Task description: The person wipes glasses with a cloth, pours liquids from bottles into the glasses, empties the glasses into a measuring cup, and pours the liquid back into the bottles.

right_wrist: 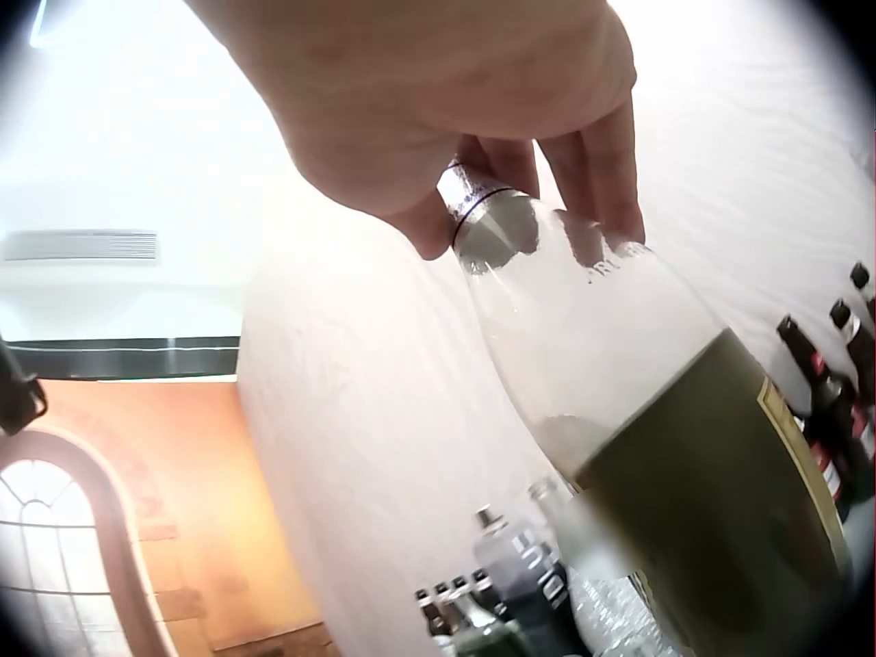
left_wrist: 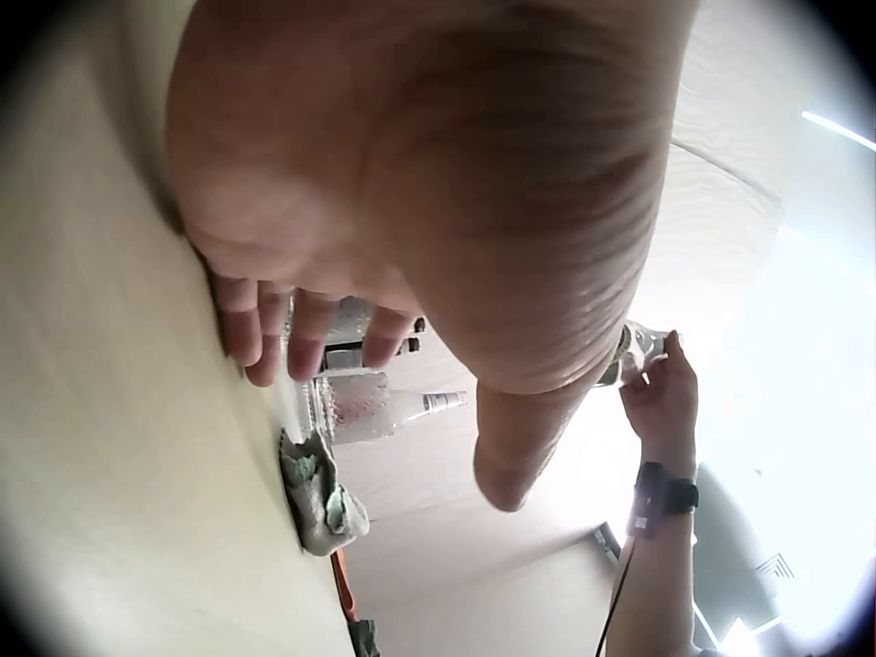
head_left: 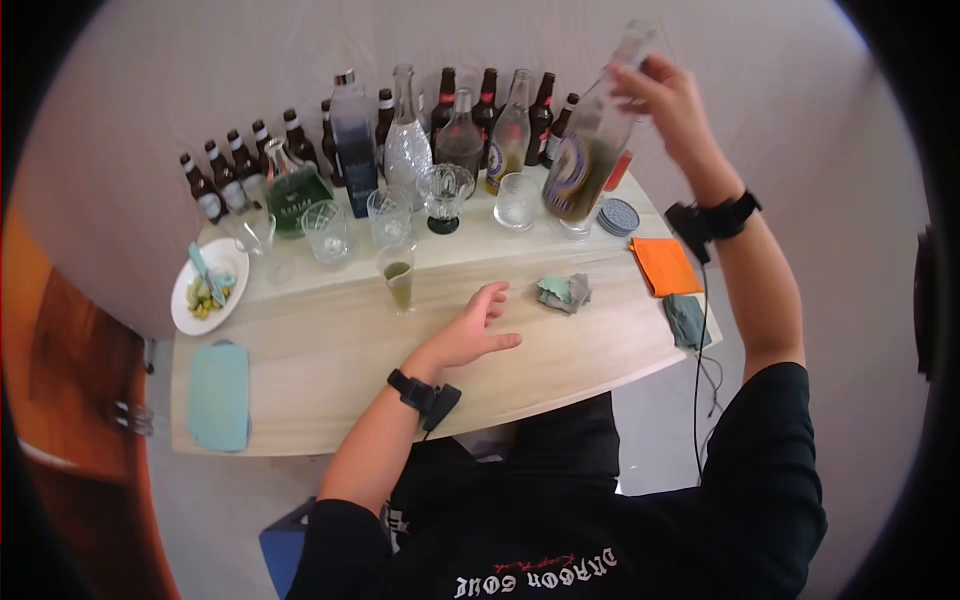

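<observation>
My right hand (head_left: 665,105) grips the neck of a large clear bottle (head_left: 585,165) of dark greenish liquid, tilted, at the back right. In the right wrist view the thumb and fingers of that hand (right_wrist: 452,123) wrap round the neck of the bottle (right_wrist: 698,507). My left hand (head_left: 470,335) rests near the table's middle with fingers apart, holding nothing; the left wrist view shows its palm (left_wrist: 411,178). Left of it stands a glass (head_left: 399,282) with greenish liquid. A crumpled cloth (head_left: 566,292) lies to its right.
Brown bottles (head_left: 245,165) line the back with clear bottles (head_left: 407,150), a green-filled bottle (head_left: 297,195) and empty glasses (head_left: 325,230). At left are a plate (head_left: 183,305) of food and a light-blue cloth (head_left: 219,397). At right lie coasters (head_left: 618,216), an orange cloth (head_left: 665,267) and a dark cloth (head_left: 687,320).
</observation>
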`<move>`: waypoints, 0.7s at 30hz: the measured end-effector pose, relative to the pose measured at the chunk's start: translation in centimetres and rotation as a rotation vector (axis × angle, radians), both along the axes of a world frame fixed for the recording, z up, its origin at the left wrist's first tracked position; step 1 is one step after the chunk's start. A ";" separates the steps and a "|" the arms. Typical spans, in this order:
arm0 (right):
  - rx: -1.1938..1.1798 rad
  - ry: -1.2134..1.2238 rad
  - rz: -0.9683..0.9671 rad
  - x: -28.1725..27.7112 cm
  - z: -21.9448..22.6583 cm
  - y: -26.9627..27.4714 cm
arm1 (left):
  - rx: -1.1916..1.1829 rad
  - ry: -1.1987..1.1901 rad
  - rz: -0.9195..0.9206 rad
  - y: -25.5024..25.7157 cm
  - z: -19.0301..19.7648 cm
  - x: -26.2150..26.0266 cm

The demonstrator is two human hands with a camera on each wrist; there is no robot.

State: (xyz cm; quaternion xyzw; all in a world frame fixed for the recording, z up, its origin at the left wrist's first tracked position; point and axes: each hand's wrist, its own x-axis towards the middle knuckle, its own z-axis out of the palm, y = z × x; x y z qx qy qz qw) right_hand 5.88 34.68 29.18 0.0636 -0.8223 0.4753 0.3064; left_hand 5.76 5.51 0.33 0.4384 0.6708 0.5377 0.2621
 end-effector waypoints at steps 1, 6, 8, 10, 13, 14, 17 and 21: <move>-0.013 -0.018 0.026 1.3 -1.3 -1.4 | 0.020 -0.145 0.076 0.0 0.8 1.0; -0.125 0.016 0.269 5.8 -8.7 -8.9 | 0.085 -0.075 0.249 -1.9 3.6 4.5; -0.085 -0.065 0.296 7.3 -11.0 -11.3 | 0.134 0.165 0.378 -2.9 4.8 5.8; -0.068 -0.056 0.317 8.5 -12.2 -13.7 | 0.154 0.237 0.396 -3.7 5.5 7.1; -0.033 -0.222 0.453 9.5 -11.9 -16.3 | 0.160 0.080 0.641 -4.6 5.4 8.7; -0.040 -0.225 0.473 9.4 -12.3 -16.9 | 0.149 0.081 0.660 -5.3 5.3 8.9; 0.097 -0.179 0.492 8.6 -13.0 -18.3 | 0.187 0.114 0.788 -6.7 4.8 9.5; -0.116 -0.211 0.770 4.5 -14.3 -17.5 | 0.265 0.062 0.783 -8.5 3.5 9.8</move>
